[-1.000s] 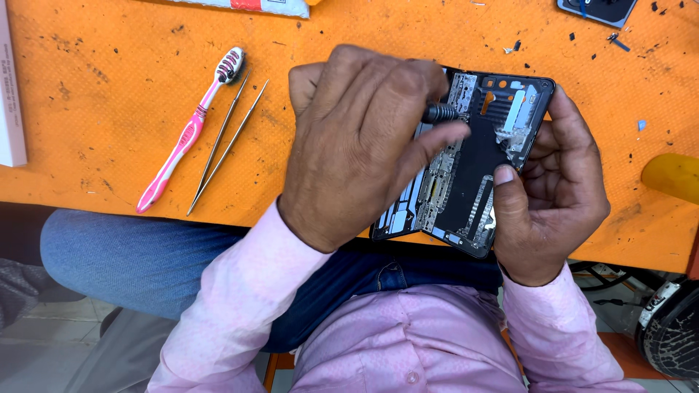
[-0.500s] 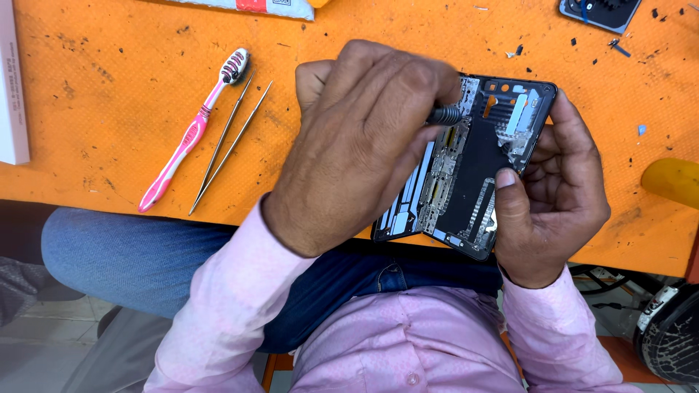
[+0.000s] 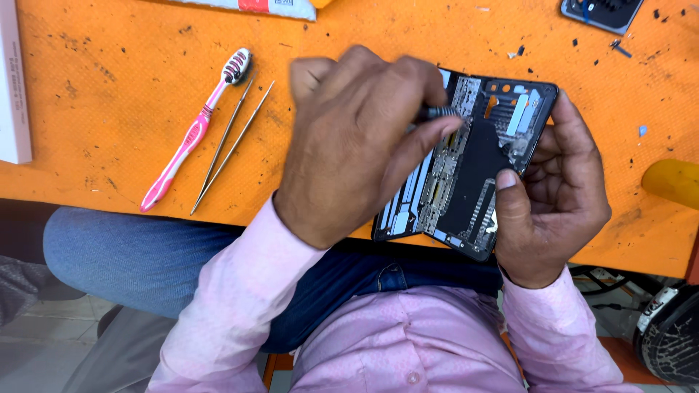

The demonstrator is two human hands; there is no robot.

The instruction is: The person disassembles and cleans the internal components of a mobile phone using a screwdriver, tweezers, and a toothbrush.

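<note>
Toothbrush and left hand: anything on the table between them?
Yes, in the head view: metal tweezers lie on the orange table between the pink toothbrush and the left hand, slanted alongside the brush.

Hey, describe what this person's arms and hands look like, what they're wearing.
Both hands are bare, with no gloves, rings or watch in view. The left hand and right hand come out of long light pink shirt sleeves with plain cuffs at the wrists.

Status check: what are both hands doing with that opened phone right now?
Left hand grips a dark tool, tip on the opened phone. Right hand cradles its edge. Tweezers and toothbrush lie apart.
</note>
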